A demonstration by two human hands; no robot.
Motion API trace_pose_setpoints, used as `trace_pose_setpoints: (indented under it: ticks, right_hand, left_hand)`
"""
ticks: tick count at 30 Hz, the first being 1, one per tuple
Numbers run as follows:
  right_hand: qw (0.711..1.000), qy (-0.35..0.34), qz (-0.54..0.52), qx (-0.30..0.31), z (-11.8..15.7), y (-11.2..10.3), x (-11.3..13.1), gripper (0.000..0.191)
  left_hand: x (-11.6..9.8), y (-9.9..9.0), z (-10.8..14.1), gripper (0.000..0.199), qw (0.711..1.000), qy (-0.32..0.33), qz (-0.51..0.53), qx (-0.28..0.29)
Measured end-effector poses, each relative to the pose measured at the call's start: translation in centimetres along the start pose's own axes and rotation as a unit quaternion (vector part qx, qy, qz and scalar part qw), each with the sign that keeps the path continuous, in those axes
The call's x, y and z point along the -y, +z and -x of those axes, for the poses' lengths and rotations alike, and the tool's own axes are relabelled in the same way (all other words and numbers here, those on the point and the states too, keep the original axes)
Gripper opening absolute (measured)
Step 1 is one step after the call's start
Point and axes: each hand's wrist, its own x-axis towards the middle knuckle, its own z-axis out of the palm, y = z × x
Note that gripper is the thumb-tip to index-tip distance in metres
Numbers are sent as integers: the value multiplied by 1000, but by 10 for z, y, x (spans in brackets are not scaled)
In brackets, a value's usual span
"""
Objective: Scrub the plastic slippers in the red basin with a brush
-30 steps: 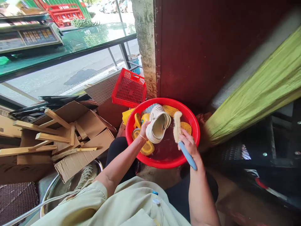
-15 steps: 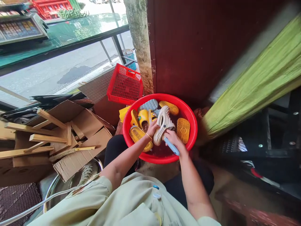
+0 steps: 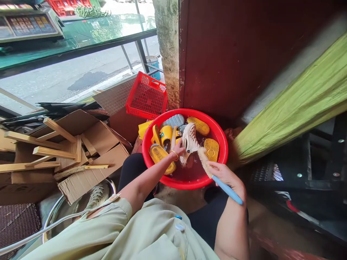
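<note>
Head cam: your L hand [image 3: 177, 150] is clamped on a beige perforated clog [image 3: 189, 138], fingers around its edge, and the clog sits tilted inside the red plastic basin [image 3: 189, 112], just above the water [image 3: 189, 173]. Your R hand [image 3: 223, 178] is wrapped around the blue handle of a scrub brush [image 3: 227, 189], and the pale bristles [image 3: 204, 161] touch the clog's lower edge. Hands are apart but near, w/ the bristles btwn them.

Also in the basin: 1 grey-blue slipper [image 3: 173, 121], yellow slippers [image 3: 165, 135] by your L wrist, and 3 yellow soles [image 3: 158, 158] lying around the rim side. A yellow cloth [image 3: 143, 129] hangs over the basin's L rim.

Behind the basin is a red plastic crate [image 3: 146, 95]. To the L are cardboard sheets [image 3: 92, 173] w/ wooden slats [image 3: 54, 150], and a steel tub [image 3: 61, 220] holding a woven shoe [image 3: 97, 196]. To the R hangs a green cloth [image 3: 298, 108]. Top L, a digital scale [image 3: 31, 23] stands on a glass counter [image 3: 81, 43].
</note>
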Motion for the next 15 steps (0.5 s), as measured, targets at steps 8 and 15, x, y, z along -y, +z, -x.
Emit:
trace_pose_setpoints:
  ticks: [8,15]
  right_hand:
    - [965,-97,135,-204,-63,35,25,55]
    - [946,-50,269,-175,-82,52,23,51]
  left_hand:
    - [-23,4,29,101,961,37,-270,40]
    - [-76,-9,24,112,875,60,-469,104]
